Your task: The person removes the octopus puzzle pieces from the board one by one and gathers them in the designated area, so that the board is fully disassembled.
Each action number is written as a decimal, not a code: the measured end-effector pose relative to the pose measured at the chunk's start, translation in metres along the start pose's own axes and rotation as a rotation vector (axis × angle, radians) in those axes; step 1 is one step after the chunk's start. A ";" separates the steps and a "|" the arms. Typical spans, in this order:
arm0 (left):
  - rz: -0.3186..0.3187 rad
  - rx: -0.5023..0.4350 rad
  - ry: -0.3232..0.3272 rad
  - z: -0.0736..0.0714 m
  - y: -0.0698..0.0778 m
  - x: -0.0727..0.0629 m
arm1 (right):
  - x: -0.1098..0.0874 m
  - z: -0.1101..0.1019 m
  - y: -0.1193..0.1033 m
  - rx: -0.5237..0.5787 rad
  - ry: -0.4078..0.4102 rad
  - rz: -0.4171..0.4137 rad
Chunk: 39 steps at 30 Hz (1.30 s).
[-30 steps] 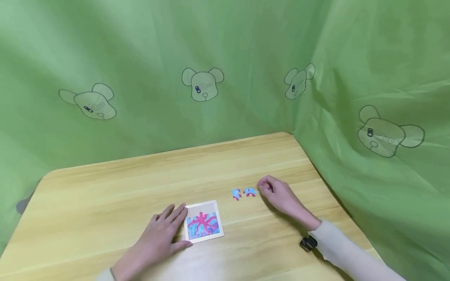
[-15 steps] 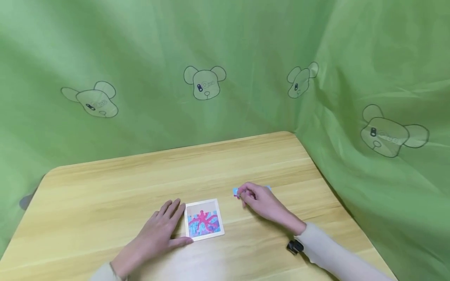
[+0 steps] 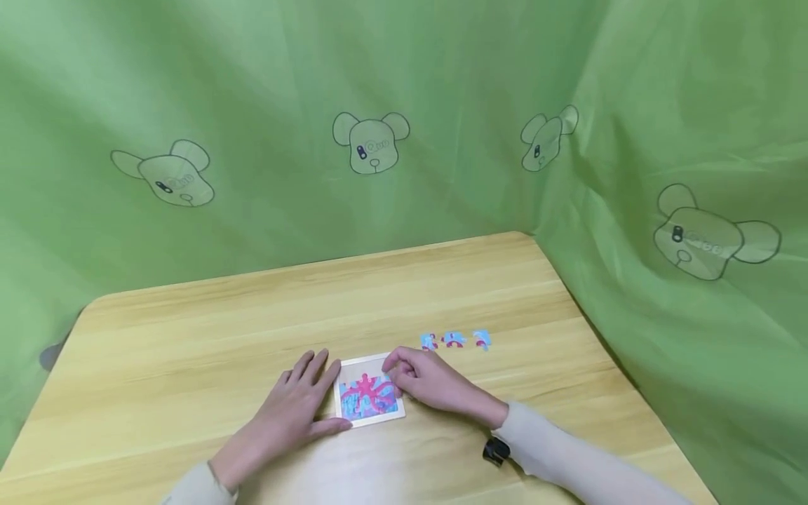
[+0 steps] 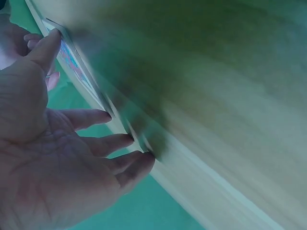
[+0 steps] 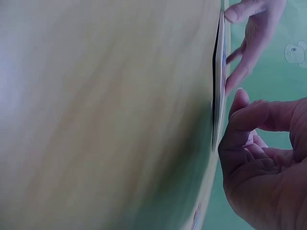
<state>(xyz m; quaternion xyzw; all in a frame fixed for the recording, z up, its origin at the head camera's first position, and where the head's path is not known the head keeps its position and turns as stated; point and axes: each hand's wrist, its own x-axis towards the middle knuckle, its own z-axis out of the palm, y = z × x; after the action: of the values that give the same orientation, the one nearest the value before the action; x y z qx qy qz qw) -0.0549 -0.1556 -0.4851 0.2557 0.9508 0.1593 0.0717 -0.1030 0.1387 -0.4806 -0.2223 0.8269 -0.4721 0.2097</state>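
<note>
A small jigsaw puzzle (image 3: 366, 400) of a red octopus on blue lies in a pale square tray (image 3: 372, 421). Bare board shows along the tray's upper part. My left hand (image 3: 287, 403) lies with straight fingers on the table at the tray's left side, thumb at its lower left corner. At the upper right edge of the tray is my right hand (image 3: 432, 379), fingers bent and fingertips over the puzzle. Whether it pinches a piece is hidden. Three loose puzzle pieces lie behind it: a left one (image 3: 428, 341), a middle one (image 3: 453, 339) and a right one (image 3: 482, 339).
The wooden table (image 3: 221, 337) has a far edge against a green curtain (image 3: 271, 140) printed with bear heads. More curtain runs along the right side. A black device (image 3: 496, 451) sits at my right wrist.
My right hand has moved left, from beside the loose pieces, across them, to the tray's right edge. All three loose pieces now show. My left hand has stayed by the tray.
</note>
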 end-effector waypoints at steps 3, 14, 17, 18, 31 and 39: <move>-0.008 -0.007 0.001 -0.002 0.001 0.000 | 0.003 0.005 -0.004 -0.001 -0.017 -0.003; -0.021 0.015 -0.006 0.000 0.002 -0.001 | 0.021 0.031 -0.020 -0.010 -0.185 0.009; -0.019 0.023 -0.005 0.001 0.002 0.000 | 0.024 0.033 -0.022 -0.028 -0.216 0.023; -0.016 0.023 -0.004 0.002 0.002 0.000 | 0.025 0.033 -0.023 -0.038 -0.224 0.026; -0.013 0.027 -0.012 0.002 0.001 0.000 | 0.029 0.036 -0.034 -0.197 -0.215 0.013; 0.000 0.039 0.004 0.002 0.001 0.000 | 0.029 0.038 -0.032 -0.222 -0.221 -0.016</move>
<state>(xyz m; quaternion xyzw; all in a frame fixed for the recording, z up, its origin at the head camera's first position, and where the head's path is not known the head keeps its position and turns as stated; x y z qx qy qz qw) -0.0540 -0.1539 -0.4868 0.2566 0.9540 0.1411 0.0647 -0.1003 0.0817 -0.4744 -0.3012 0.8441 -0.3522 0.2696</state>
